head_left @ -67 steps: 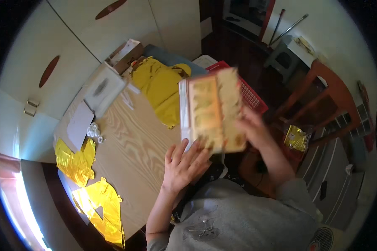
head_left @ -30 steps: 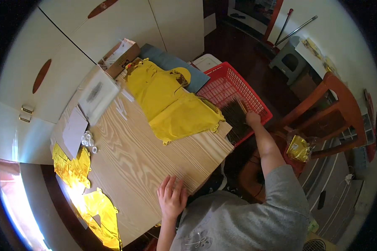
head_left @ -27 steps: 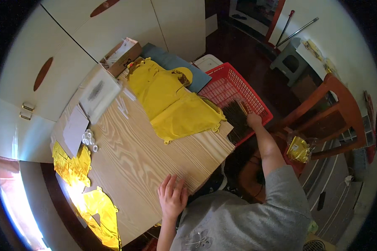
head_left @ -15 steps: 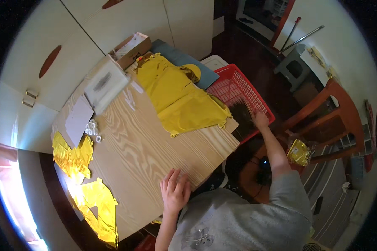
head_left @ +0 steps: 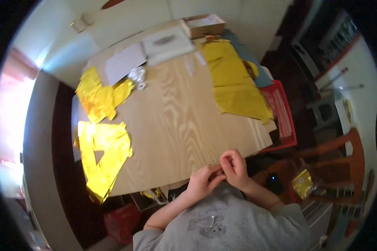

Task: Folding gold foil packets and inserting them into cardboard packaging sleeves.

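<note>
My left hand [head_left: 202, 182] and my right hand [head_left: 235, 170] meet in front of my chest, just off the table's near edge. Both have their fingers closed and pressed together; whatever is between them, if anything, is too small or hidden to make out. On the wooden table [head_left: 176, 125], a flat gold foil balloon [head_left: 234, 81] lies to the far right. Along the left side spread two more shiny gold foil pieces, one crumpled [head_left: 102, 98] and one with a triangular hole [head_left: 113, 142].
Small white rolls [head_left: 137, 75] sit beside white sheets [head_left: 123, 65] and a clear bag [head_left: 167, 44]. A cardboard box [head_left: 205, 26] stands at the back. To the right are a red plastic basket [head_left: 280, 113], a wooden chair [head_left: 343, 163] and a packaged gold foil piece [head_left: 302, 184].
My right hand has come back from the red basket to meet my left hand, which has lifted off the table. The view has turned toward the left.
</note>
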Demonstrator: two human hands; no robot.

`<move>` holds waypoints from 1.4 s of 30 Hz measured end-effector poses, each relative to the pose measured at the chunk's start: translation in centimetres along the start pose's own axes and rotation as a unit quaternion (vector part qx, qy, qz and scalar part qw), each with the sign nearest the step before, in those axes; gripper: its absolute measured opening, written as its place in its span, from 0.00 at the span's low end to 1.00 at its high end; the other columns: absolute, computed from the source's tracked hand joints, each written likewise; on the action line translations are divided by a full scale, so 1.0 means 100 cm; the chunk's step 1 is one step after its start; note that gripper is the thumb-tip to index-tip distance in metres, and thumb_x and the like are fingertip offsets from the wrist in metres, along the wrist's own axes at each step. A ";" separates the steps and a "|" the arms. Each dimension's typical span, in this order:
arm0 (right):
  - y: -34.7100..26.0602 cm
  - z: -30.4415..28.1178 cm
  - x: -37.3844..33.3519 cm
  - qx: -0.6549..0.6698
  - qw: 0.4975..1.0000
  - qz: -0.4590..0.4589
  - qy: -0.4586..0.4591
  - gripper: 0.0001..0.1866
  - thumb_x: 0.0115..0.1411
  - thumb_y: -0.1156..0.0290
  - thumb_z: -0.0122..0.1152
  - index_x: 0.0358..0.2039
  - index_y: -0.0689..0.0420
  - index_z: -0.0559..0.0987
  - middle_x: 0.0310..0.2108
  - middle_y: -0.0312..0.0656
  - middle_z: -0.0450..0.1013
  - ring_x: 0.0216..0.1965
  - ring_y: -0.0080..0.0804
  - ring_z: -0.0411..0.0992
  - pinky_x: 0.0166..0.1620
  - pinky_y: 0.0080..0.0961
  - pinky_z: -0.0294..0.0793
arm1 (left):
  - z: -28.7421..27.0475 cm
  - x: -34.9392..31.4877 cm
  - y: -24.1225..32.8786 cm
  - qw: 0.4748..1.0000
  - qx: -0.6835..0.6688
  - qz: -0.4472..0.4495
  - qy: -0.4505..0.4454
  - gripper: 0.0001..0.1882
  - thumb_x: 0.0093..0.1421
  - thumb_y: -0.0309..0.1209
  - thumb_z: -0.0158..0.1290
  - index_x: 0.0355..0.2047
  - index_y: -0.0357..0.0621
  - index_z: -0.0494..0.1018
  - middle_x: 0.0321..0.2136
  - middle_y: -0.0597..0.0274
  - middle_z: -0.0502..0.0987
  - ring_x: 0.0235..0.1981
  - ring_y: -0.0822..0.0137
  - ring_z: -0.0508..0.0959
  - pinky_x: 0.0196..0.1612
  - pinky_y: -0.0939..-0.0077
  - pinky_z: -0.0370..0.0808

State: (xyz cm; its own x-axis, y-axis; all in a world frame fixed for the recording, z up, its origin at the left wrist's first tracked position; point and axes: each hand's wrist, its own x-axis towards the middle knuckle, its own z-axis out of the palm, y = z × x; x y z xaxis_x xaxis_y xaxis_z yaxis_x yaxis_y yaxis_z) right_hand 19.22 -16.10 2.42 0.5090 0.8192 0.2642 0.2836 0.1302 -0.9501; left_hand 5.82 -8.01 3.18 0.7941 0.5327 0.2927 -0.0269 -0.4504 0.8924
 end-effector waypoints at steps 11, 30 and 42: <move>-0.008 0.115 0.014 0.047 0.941 -0.046 -0.332 0.20 0.63 0.66 0.57 0.52 0.62 0.69 0.47 0.48 0.69 0.47 0.37 0.69 0.53 0.29 0.68 | -0.115 -0.195 -0.074 0.833 -0.278 -0.313 0.362 0.03 0.59 0.26 0.55 0.31 0.39 0.76 0.24 0.65 0.77 0.22 0.75 0.75 0.26 0.81 0.73; -0.023 0.139 0.051 -0.121 0.903 -0.145 -0.385 0.16 0.55 0.73 0.62 0.44 0.59 0.74 0.48 0.48 0.70 0.49 0.47 0.71 0.52 0.35 0.70 | -0.119 -0.378 -0.342 0.609 0.178 -0.619 0.463 0.15 0.59 0.36 0.54 0.41 0.41 0.80 0.36 0.48 0.82 0.40 0.50 0.81 0.44 0.59 0.76; -0.019 0.141 0.052 -0.168 0.887 -0.167 -0.397 0.16 0.54 0.73 0.63 0.44 0.59 0.76 0.47 0.48 0.70 0.48 0.47 0.71 0.51 0.36 0.71 | -0.099 -0.381 -0.467 0.779 0.104 -0.591 0.180 0.24 0.58 0.33 0.51 0.55 0.38 0.70 0.48 0.41 0.76 0.54 0.47 0.74 0.52 0.58 0.71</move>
State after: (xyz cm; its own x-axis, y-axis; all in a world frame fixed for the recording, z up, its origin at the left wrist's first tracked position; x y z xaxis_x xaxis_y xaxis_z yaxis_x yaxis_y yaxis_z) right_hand 9.87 -4.24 3.26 -0.3442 0.9186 0.1943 0.6042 0.3751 -0.7030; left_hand -29.17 -0.22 -46.26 -0.0334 0.8132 -0.5810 0.7230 0.4210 0.5477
